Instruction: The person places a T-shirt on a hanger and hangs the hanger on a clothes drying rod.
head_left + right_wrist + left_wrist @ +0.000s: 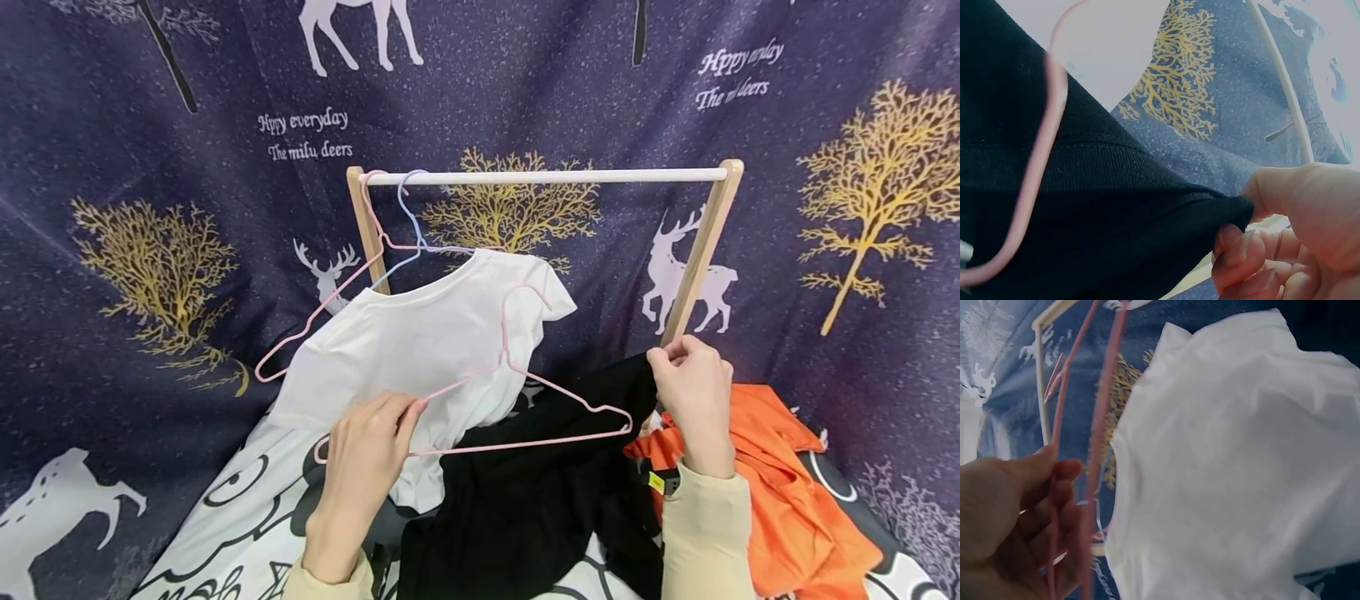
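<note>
Before the black garment (517, 521), pinched at its edge by the right hand (694, 396), the pink hanger (525, 446) is gripped crosswise by the left hand (367, 450), its free end pointing rightward.

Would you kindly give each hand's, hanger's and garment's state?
Left hand: gripping front pink hanger
Front pink hanger: held, bare
Right hand: pinching black garment
Black garment: edge held up
Rear pink hanger: on rail
Blue hanger: on rail
White T-shirt: on blue hanger
Orange garment: lying rumpled
</note>
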A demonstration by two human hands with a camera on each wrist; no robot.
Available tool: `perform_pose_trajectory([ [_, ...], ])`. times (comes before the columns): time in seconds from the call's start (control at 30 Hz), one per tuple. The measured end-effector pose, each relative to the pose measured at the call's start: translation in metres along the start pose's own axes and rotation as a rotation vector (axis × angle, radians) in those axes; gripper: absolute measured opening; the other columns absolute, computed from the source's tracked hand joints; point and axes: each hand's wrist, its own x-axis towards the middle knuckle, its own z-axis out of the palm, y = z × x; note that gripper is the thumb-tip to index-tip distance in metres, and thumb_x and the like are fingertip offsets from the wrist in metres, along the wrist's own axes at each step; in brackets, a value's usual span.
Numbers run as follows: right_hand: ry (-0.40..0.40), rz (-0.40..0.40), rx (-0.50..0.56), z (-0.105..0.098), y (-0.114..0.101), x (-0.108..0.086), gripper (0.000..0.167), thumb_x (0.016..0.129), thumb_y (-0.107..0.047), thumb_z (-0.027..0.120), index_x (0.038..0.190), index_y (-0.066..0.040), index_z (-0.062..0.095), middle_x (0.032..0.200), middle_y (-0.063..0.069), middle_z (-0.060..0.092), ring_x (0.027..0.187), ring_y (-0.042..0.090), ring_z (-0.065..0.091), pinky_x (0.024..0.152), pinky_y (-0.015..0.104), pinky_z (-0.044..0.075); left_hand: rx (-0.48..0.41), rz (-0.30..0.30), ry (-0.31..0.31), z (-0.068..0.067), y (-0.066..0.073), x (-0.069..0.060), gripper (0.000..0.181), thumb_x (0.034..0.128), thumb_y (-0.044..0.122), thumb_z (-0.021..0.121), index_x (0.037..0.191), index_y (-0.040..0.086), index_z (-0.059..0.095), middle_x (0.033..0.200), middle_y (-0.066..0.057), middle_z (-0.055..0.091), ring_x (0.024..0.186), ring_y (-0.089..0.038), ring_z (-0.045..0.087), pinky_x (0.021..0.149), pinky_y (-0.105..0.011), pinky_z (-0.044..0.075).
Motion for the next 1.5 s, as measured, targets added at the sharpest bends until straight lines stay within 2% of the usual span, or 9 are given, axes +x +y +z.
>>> perform_pose_trajectory([
  [0.13,0.001,0.0,0.0,0.0,0.001,0.0,0.016,0.085,-0.02,0.059,0.077,-0.008,0.064,0.058,0.002,0.061,0.065,0.031,0.06,0.064,0.039,0.04,0.0,-0.015,-0.107,-0.002,0.009,-0.002,0.01,0.0931,0.022,0.067,0.085,0.017,0.068,0.079,0.005,0.066,0.056,-0.024,0.062,0.049,-0.039,0.044],
  [0.27,0.009,0.0,-0.003,0.0,0.002,0.001,0.015,0.085,-0.02,0.058,0.077,-0.008,0.064,0.059,0.004,0.061,0.066,0.031,0.06,0.064,0.039,0.039,0.01,-0.047,-0.186,-0.005,0.013,-0.002,0.011,0.0943,0.023,0.065,0.084,0.02,0.066,0.073,0.008,0.064,0.051,-0.022,0.058,0.044,-0.034,0.039],
  [0.37,0.004,0.001,-0.008,-0.001,0.002,0.001,0.015,0.085,-0.02,0.058,0.076,-0.008,0.063,0.061,0.005,0.061,0.068,0.033,0.059,0.064,0.039,0.038,0.019,-0.076,-0.21,-0.007,0.016,-0.002,0.01,0.0943,0.023,0.066,0.084,0.02,0.066,0.067,0.009,0.062,0.049,-0.02,0.056,0.043,-0.032,0.036],
  [0.47,-0.002,0.001,-0.012,-0.001,0.002,0.0,0.015,0.085,-0.02,0.058,0.076,-0.008,0.062,0.061,0.006,0.061,0.069,0.034,0.059,0.063,0.04,0.037,0.026,-0.111,-0.201,-0.011,0.018,-0.001,0.008,0.0942,0.023,0.066,0.086,0.02,0.066,0.061,0.009,0.058,0.046,-0.018,0.053,0.042,-0.032,0.033],
  [0.63,-0.013,-0.009,-0.019,0.0,0.002,0.0,0.016,0.085,-0.02,0.059,0.074,-0.008,0.062,0.059,0.005,0.06,0.068,0.035,0.058,0.062,0.04,0.038,0.04,-0.143,-0.129,-0.018,0.022,0.0,0.008,0.0951,0.022,0.065,0.088,0.019,0.067,0.056,0.009,0.05,0.042,-0.017,0.047,0.04,-0.031,0.029],
  [0.73,-0.022,-0.018,-0.022,0.0,0.002,0.001,0.017,0.085,-0.019,0.058,0.074,-0.008,0.062,0.059,0.005,0.059,0.069,0.036,0.058,0.063,0.041,0.038,0.06,-0.141,-0.061,-0.02,0.024,0.0,0.009,0.0948,0.021,0.065,0.087,0.016,0.067,0.056,0.008,0.05,0.04,-0.019,0.045,0.039,-0.031,0.027],
  [0.97,-0.079,-0.04,-0.012,0.005,0.004,0.001,0.019,0.089,-0.019,0.054,0.08,-0.005,0.064,0.073,0.011,0.063,0.076,0.036,0.058,0.068,0.043,0.04,0.044,-0.072,0.085,-0.012,0.027,0.001,0.008,0.0926,0.016,0.067,0.086,0.013,0.066,0.055,0.008,0.048,0.039,-0.015,0.043,0.038,-0.031,0.026],
  [1.17,-0.127,-0.025,0.045,0.01,0.007,0.002,0.02,0.093,-0.019,0.051,0.084,-0.006,0.063,0.078,0.012,0.066,0.077,0.033,0.058,0.069,0.04,0.04,0.004,-0.009,0.147,0.0,0.029,0.0,0.005,0.0913,0.015,0.068,0.087,0.013,0.067,0.056,0.008,0.049,0.039,-0.01,0.041,0.038,-0.027,0.025],
  [1.5,-0.086,-0.033,0.178,0.015,0.007,0.004,0.02,0.098,-0.02,0.049,0.092,-0.004,0.06,0.079,0.014,0.057,0.077,0.031,0.052,0.068,0.038,0.036,-0.032,0.019,0.243,-0.001,0.03,0.001,0.014,0.0965,0.018,0.06,0.092,0.008,0.069,0.066,0.001,0.062,0.046,-0.018,0.052,0.043,-0.034,0.037],
])
